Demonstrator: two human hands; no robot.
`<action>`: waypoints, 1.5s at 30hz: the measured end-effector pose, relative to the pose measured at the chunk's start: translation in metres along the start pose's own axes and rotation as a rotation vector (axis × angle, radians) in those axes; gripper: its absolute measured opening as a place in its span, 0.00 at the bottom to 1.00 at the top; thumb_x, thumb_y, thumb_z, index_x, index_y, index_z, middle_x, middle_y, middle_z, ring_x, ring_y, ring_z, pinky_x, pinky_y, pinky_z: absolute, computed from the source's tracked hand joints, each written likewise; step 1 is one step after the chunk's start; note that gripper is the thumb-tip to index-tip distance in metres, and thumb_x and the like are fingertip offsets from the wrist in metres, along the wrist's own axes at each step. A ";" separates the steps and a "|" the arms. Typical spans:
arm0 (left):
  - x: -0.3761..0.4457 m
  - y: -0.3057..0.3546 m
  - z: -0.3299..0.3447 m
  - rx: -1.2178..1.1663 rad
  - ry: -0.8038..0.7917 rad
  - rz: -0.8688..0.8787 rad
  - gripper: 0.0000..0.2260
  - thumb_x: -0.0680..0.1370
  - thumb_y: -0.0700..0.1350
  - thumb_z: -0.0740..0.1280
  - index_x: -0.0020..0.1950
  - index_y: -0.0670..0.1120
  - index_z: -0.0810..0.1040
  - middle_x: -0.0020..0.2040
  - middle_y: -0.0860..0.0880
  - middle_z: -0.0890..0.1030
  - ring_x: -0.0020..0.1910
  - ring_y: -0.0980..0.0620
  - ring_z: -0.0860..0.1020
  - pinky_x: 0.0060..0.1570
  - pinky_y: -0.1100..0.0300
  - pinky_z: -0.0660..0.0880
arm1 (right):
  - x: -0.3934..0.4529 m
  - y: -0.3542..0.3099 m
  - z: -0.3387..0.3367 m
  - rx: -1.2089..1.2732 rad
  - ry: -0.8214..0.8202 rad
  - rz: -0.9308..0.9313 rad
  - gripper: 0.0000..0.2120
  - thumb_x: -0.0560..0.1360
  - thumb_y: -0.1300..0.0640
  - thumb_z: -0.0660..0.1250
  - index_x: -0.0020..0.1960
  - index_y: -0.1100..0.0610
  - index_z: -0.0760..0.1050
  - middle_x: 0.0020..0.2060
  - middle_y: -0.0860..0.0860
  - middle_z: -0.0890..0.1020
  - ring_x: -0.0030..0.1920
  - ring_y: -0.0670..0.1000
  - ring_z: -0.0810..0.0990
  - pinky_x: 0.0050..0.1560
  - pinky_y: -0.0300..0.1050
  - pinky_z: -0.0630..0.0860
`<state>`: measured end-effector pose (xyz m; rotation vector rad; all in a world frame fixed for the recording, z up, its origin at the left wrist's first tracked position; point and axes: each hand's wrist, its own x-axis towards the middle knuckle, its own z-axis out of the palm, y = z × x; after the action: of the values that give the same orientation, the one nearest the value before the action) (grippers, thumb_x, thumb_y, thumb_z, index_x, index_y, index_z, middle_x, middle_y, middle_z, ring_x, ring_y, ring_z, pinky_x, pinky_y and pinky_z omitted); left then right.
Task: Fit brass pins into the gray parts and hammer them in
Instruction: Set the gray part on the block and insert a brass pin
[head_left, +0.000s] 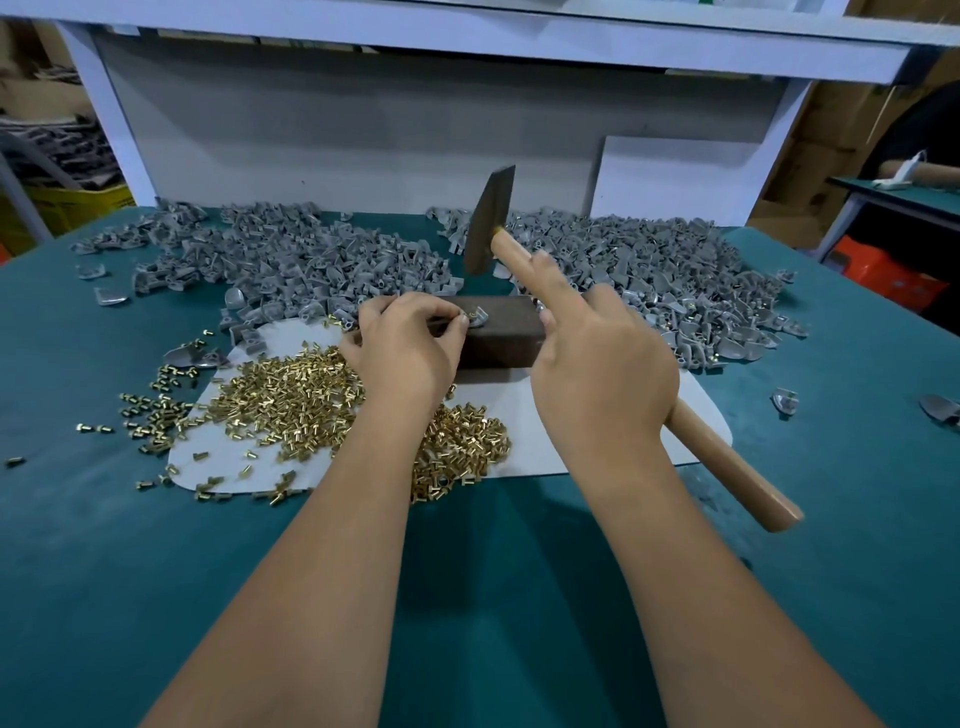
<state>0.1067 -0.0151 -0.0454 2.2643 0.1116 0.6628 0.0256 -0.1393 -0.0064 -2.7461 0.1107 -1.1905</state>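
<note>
Gray part (478, 316) seated on top of dark block (501, 332), near the block's left end, brass showing at its upper face (pin head, apparently; too small to confirm). Pinched at its left side by fingers of left hand (408, 345), thumb and forefinger closed narrow on it.

Hammer (491, 221) raised above the block, head tilted, not touching the part. Wooden handle gripped mid-length in right hand (605, 371), fingers wrapped round it, forefinger laid straight along the handle toward the head. Handle end projecting toward lower right, past the wrist.

Block resting on a white sheet (524, 415) spread on the green table (467, 597). Loose brass pins (291, 395) heaped on the sheet's left half, beneath and left of the left forearm, some scattered off the sheet onto the table (singles out to the far left).

Heap of gray parts (291, 260) behind the block to the left; second, larger heap (665, 275) to the right, reaching the block's right end. Strays lying well apart at the right table edge. White shelf frame (467, 47) over the rear of the table.
</note>
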 end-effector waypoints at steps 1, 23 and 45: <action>0.000 0.000 0.000 -0.010 -0.007 0.003 0.04 0.77 0.54 0.70 0.46 0.57 0.84 0.55 0.60 0.81 0.69 0.50 0.64 0.65 0.46 0.57 | 0.000 0.000 0.001 -0.029 -0.038 -0.015 0.27 0.72 0.61 0.69 0.69 0.46 0.70 0.38 0.53 0.77 0.32 0.51 0.63 0.32 0.43 0.58; 0.001 -0.001 0.001 0.005 -0.011 0.023 0.04 0.77 0.53 0.70 0.46 0.57 0.84 0.55 0.60 0.81 0.68 0.50 0.65 0.62 0.47 0.57 | 0.000 0.002 0.001 -0.045 -0.016 0.010 0.27 0.72 0.62 0.68 0.69 0.47 0.71 0.37 0.54 0.77 0.32 0.53 0.65 0.33 0.44 0.60; 0.000 0.001 -0.002 -0.005 -0.028 -0.002 0.04 0.77 0.54 0.70 0.48 0.57 0.84 0.57 0.61 0.80 0.67 0.51 0.65 0.60 0.49 0.56 | 0.000 -0.002 0.002 -0.081 -0.164 -0.013 0.28 0.76 0.58 0.64 0.72 0.42 0.63 0.44 0.53 0.78 0.38 0.55 0.75 0.34 0.45 0.60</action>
<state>0.1058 -0.0146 -0.0436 2.2677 0.0986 0.6299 0.0270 -0.1375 -0.0069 -2.9053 0.1258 -0.9788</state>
